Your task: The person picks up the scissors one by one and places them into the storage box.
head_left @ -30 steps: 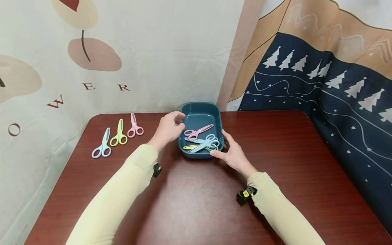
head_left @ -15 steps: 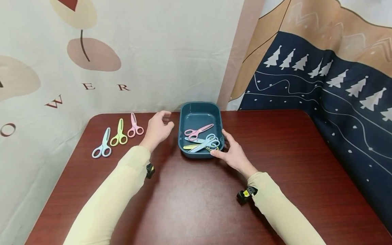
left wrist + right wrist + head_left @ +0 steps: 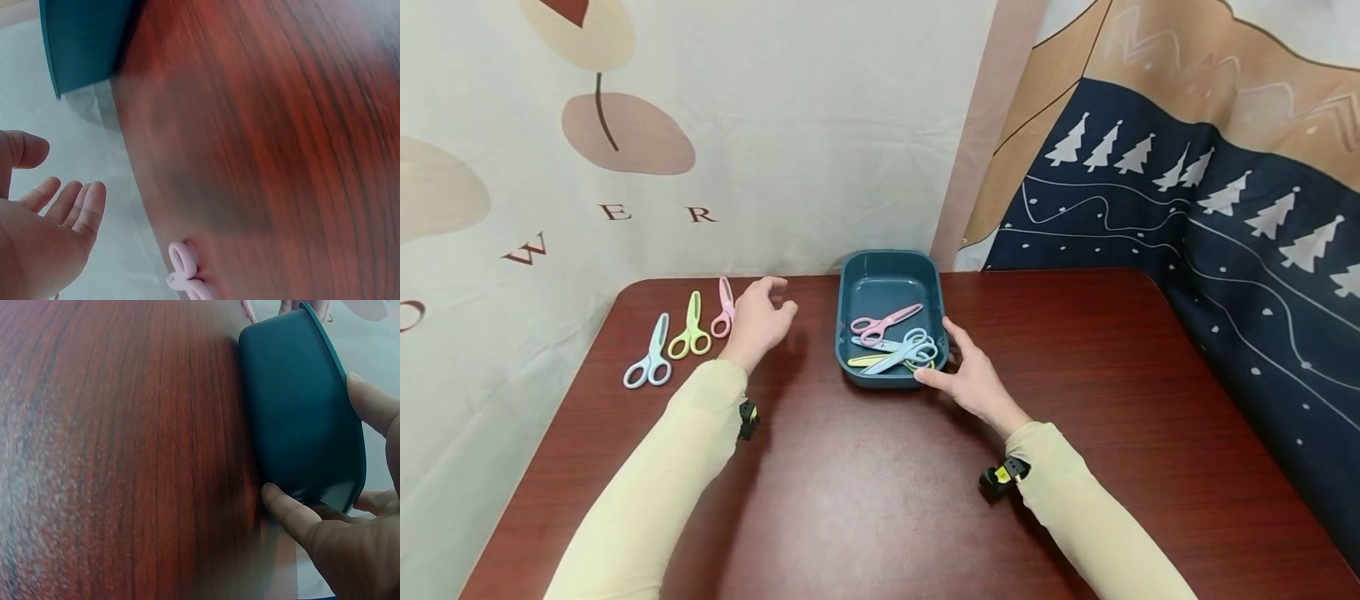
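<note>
Your left hand (image 3: 758, 321), empty with fingers loosely bent, hovers just beside pink scissors (image 3: 727, 309) on the bench (image 3: 850, 483), while your right hand (image 3: 973, 383) grips the teal tray (image 3: 887, 287) at its near right corner.
Farther left lie green scissors (image 3: 691, 327), then blue scissors (image 3: 653, 354); inside the tray, toward its near end, a second pink pair (image 3: 886, 322) rests beside overlapping blue pieces (image 3: 891, 359), with a yellow-green pair (image 3: 863, 361) partly hidden beneath. A pale printed cloth (image 3: 812, 167) hangs behind.

A reddish-brown wood-grain table (image 3: 865, 483) spans the near side. Pale lettered fabric (image 3: 790, 133) hangs far left, navy tree-print fabric (image 3: 1240, 267) right.
</note>
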The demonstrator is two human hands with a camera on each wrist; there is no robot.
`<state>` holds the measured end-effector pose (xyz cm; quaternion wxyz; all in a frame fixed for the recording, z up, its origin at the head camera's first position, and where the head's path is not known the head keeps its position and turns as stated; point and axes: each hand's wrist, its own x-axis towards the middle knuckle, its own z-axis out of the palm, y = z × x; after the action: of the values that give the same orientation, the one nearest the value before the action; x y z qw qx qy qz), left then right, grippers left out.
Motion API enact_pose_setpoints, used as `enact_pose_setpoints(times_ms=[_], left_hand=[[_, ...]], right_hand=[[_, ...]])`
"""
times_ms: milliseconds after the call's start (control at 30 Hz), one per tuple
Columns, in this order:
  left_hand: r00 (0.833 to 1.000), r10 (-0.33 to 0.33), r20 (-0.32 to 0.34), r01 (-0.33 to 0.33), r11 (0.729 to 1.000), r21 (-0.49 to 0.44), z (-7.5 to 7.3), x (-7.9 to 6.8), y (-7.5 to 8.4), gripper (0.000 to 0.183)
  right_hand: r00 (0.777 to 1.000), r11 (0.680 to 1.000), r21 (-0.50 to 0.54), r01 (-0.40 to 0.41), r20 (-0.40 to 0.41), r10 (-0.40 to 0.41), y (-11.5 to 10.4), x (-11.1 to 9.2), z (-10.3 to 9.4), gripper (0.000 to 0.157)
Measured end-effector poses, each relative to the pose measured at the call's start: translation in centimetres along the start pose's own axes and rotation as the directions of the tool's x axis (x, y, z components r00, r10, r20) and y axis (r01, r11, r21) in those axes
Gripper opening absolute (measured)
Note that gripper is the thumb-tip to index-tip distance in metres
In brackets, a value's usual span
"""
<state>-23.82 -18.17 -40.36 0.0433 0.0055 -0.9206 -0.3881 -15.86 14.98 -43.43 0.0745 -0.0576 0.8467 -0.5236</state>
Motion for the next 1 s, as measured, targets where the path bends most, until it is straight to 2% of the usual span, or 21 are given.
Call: enact_pose_setpoints(times_ms=[200,367,500,600,1000], left_hand=[[1.000,-0.008,-0.006,0.008,1.000,0.028,-0.8,0.0,-1.1,0.048],[0.998,-0.062,-0.007,0.063,0.994,0.088,-1.4,0.1,-1.9,0.051],[0.997,-0.070,-0.018,0.072,0.991,0.109,-1.9,0.1,-2.2,0.052],[0.998,-0.061,-0.028,0.064,0.991,0.115,-2.2,0.1,-2.5,0.052],[0.992,-0.109,-0.069,0.118,0.983,0.141,-2.9,0.0,-3.8,0.056]], right_hand=[[1.000,1.000,-0.002,0.001,-0.001,-0.001,0.0,-0.1,0.0,0.098],[1.000,1.000,-0.002,-0.006,-0.001,0.006,-0.1,-0.1,0.0,0.098],[1.000,1.000,-0.003,-0.006,-0.002,0.006,-0.1,-0.1,0.0,0.098],[1.000,1.000,-0.004,-0.006,-0.004,0.006,0.0,0.0,0.0,0.098],[1.000,1.000,-0.013,-0.009,-0.001,0.009,0.0,-0.2,-0.1,0.099]])
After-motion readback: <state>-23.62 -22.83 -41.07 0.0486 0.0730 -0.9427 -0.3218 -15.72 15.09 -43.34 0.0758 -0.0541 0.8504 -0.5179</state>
